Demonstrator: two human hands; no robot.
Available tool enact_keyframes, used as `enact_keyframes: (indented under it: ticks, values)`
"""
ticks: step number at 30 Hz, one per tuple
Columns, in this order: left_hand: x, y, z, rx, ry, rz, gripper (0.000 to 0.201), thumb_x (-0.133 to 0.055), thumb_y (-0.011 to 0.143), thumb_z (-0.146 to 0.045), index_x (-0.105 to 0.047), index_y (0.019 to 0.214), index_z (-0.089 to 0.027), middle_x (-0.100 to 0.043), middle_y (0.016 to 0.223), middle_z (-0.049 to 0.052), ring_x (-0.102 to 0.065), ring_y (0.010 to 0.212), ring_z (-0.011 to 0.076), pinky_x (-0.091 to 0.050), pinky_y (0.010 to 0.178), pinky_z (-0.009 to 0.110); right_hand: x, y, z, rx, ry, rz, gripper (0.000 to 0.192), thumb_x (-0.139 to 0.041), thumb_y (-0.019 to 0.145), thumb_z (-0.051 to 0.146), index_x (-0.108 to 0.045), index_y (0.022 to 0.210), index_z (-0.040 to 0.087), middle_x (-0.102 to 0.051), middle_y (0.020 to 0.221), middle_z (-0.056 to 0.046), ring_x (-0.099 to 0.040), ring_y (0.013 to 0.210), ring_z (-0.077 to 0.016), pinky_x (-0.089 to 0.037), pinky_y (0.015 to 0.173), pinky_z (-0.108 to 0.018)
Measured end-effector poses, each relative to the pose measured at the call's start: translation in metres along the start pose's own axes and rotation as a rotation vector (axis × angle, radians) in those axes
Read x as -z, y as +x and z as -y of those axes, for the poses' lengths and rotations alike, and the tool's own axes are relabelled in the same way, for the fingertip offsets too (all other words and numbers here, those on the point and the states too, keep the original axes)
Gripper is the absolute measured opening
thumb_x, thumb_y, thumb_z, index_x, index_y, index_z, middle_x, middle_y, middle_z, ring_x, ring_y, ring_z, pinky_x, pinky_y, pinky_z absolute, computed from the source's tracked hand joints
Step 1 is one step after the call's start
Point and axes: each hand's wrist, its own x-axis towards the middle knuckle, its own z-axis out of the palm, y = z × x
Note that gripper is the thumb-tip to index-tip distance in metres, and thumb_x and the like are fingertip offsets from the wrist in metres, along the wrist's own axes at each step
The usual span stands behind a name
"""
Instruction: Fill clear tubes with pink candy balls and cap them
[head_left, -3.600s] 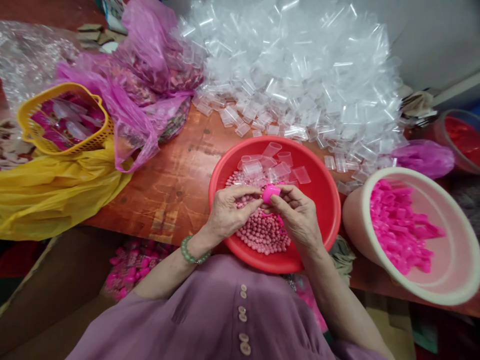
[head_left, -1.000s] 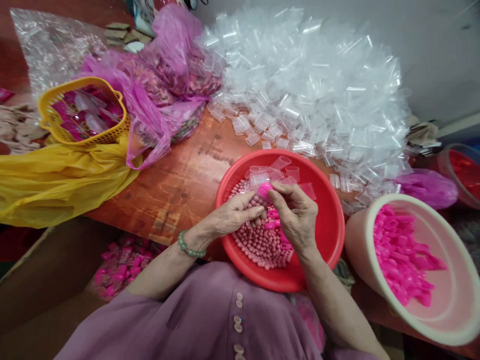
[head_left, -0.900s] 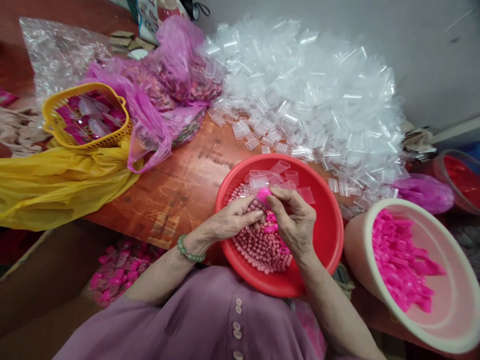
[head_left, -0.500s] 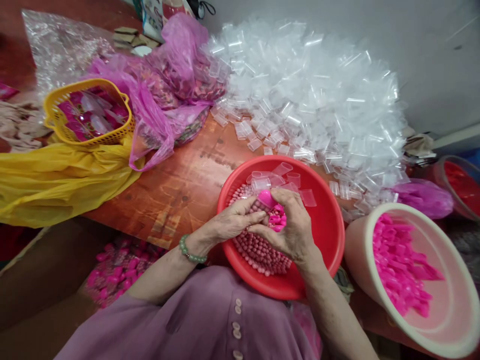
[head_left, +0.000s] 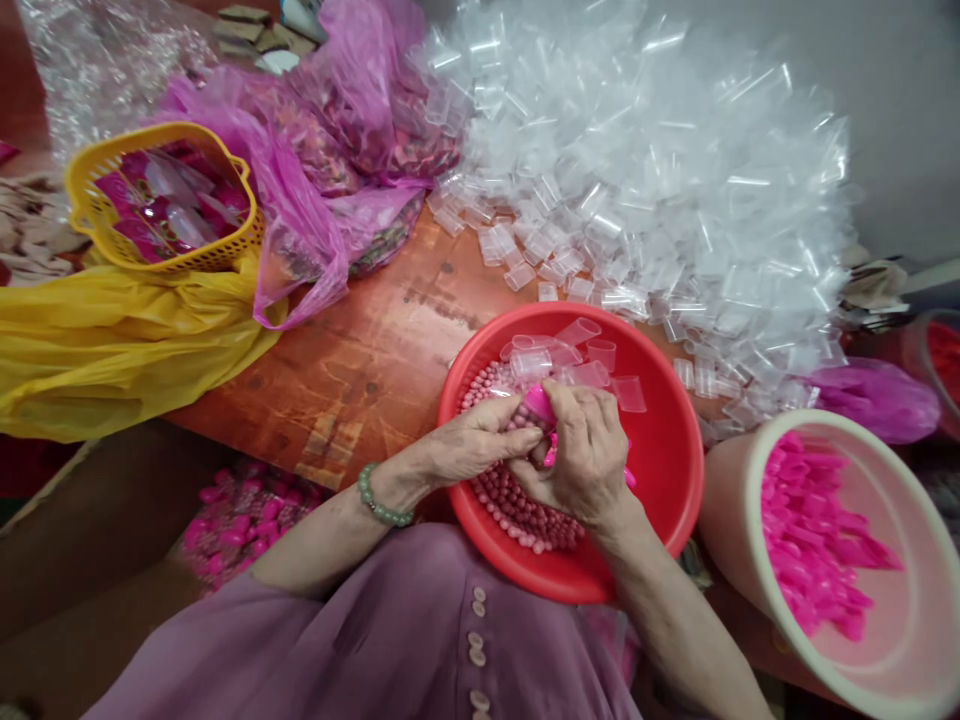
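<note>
Over the red basin (head_left: 686,480), both hands meet around a small clear tube (head_left: 523,418) that seems to hold pink beads and has a bright pink cap (head_left: 538,402). My left hand (head_left: 472,440), with a green bead bracelet (head_left: 379,497) at the wrist, pinches the tube. My right hand (head_left: 581,450) presses its fingers on the cap, and more pink pieces show in and behind its palm. Below my hands lie many round pink beads (head_left: 525,515). Empty clear tubes (head_left: 602,352) rest along the basin's far side.
A large heap of clear tubes (head_left: 637,170) covers the table's back. On the right stands a whitish tub (head_left: 757,470) of pink plastic pieces (head_left: 814,550). At left are a yellow basket (head_left: 161,262), a yellow bag (head_left: 127,345) and purple bags (head_left: 307,220).
My right hand has turned and its fingers have curled further over the pink cap, hiding most of the pink pieces in the palm. My left hand keeps its pinch. The view has shifted slightly.
</note>
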Motion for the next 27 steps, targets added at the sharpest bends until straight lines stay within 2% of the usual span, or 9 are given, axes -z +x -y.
enact_keyframes:
  ticks: [8, 11, 14, 17, 19, 22, 25, 27]
  values:
    - [0.002, -0.001, -0.002, -0.009, -0.020, 0.005, 0.036, -0.074, 0.079, -0.043, -0.057, 0.082, -0.012, -0.057, 0.072, 0.000, -0.053, 0.066, 0.0083, -0.044, 0.064, 0.021, -0.003, -0.002, 0.000, 0.014, -0.038, -0.001, 0.072, -0.053, 0.082, 0.045, -0.035, 0.140, 0.008, -0.064, 0.098, -0.018, -0.057, 0.081, -0.0308, -0.044, 0.072, -0.045]
    - [0.003, 0.001, -0.002, -0.031, -0.012, 0.000, 0.037, -0.077, 0.076, -0.044, -0.058, 0.078, -0.012, -0.057, 0.070, 0.000, -0.053, 0.065, 0.0090, -0.044, 0.065, 0.023, -0.004, -0.003, 0.000, -0.076, 0.061, 0.091, 0.071, -0.055, 0.082, 0.050, -0.041, 0.139, 0.011, -0.063, 0.105, -0.019, -0.058, 0.088, -0.0328, -0.045, 0.079, -0.049]
    - [0.003, 0.003, 0.001, -0.078, 0.010, -0.061, 0.035, -0.078, 0.075, -0.042, -0.060, 0.078, -0.012, -0.058, 0.072, 0.001, -0.055, 0.068, 0.0096, -0.045, 0.068, 0.024, 0.000, 0.004, -0.001, -0.201, 0.167, 0.218, 0.071, -0.059, 0.081, 0.055, -0.048, 0.136, 0.012, -0.061, 0.114, -0.020, -0.057, 0.102, -0.0373, -0.044, 0.090, -0.055]
    - [0.000, -0.004, -0.002, -0.137, 0.062, -0.154, 0.030, -0.073, 0.080, -0.041, -0.062, 0.085, -0.014, -0.060, 0.077, 0.000, -0.055, 0.069, 0.0095, -0.045, 0.066, 0.023, 0.011, 0.016, -0.008, -0.204, 0.344, 0.320, 0.073, -0.065, 0.079, 0.056, -0.046, 0.140, 0.020, -0.058, 0.129, -0.015, -0.054, 0.115, -0.0362, -0.044, 0.098, -0.055]
    - [-0.001, -0.021, -0.012, -0.189, 0.164, -0.209, 0.025, -0.069, 0.085, -0.039, -0.064, 0.091, -0.015, -0.062, 0.080, 0.001, -0.057, 0.071, 0.0105, -0.047, 0.068, 0.023, 0.019, 0.018, -0.015, -0.220, 0.455, 0.346, 0.073, -0.068, 0.080, 0.054, -0.043, 0.142, 0.026, -0.054, 0.137, -0.011, -0.056, 0.115, -0.0320, -0.048, 0.096, -0.050]
    - [0.006, -0.068, -0.030, -0.248, 0.376, -0.361, 0.017, -0.065, 0.088, -0.032, -0.069, 0.098, -0.018, -0.067, 0.083, 0.002, -0.062, 0.078, 0.0139, -0.050, 0.077, 0.027, 0.021, 0.009, -0.024, -0.221, 0.457, 0.440, 0.056, -0.065, 0.087, 0.044, -0.048, 0.136, 0.023, -0.061, 0.127, -0.011, -0.062, 0.103, -0.0263, -0.052, 0.089, -0.044]
    - [0.033, -0.132, -0.037, -0.232, 0.499, -0.650, 0.015, -0.067, 0.086, -0.026, -0.072, 0.100, -0.025, -0.071, 0.085, -0.002, -0.063, 0.079, 0.0132, -0.051, 0.075, 0.024, 0.011, -0.004, -0.023, -0.129, 0.343, 0.680, 0.035, -0.061, 0.092, 0.031, -0.057, 0.124, 0.018, -0.064, 0.115, -0.012, -0.064, 0.099, -0.0249, -0.052, 0.086, -0.040]
    - [0.059, -0.176, -0.033, -0.152, 0.561, -0.836, 0.027, -0.070, 0.082, -0.020, -0.072, 0.108, -0.030, -0.074, 0.088, -0.005, -0.064, 0.077, 0.0135, -0.052, 0.065, 0.022, 0.001, -0.008, -0.017, -0.070, 0.246, 0.804, 0.026, -0.058, 0.092, 0.024, -0.061, 0.117, 0.015, -0.064, 0.110, -0.013, -0.063, 0.097, -0.0246, -0.051, 0.084, -0.038]
